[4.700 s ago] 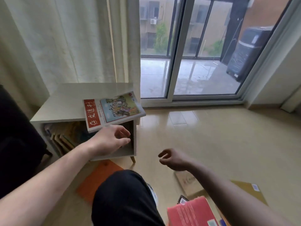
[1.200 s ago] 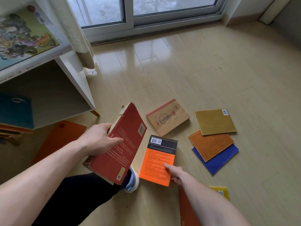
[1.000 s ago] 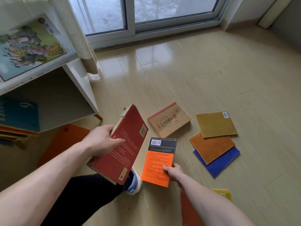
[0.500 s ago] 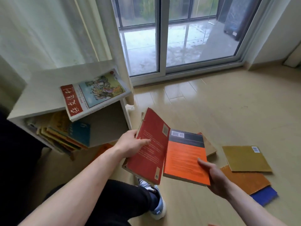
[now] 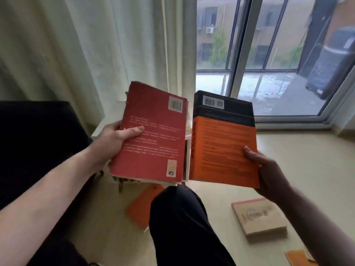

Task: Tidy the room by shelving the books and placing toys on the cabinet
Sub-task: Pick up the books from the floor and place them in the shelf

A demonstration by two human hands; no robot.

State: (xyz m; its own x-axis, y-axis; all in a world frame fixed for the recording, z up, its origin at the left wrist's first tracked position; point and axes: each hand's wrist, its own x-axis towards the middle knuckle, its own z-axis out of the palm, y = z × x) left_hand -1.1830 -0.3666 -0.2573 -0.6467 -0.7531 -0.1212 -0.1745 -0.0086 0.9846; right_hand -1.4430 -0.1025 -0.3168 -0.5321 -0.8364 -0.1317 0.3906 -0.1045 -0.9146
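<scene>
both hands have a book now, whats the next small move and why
Probably lower the red book in the left hand toward the white cabinet just behind it and shelve it first. The right hand also holds an orange book, so neither hand is free, and more books, like the tan book, lie on the floor.

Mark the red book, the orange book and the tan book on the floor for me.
red book (image 5: 153, 139), head view, middle of back cover
orange book (image 5: 221, 144), head view, orange part of back cover
tan book (image 5: 258, 215), head view, top cover
</scene>
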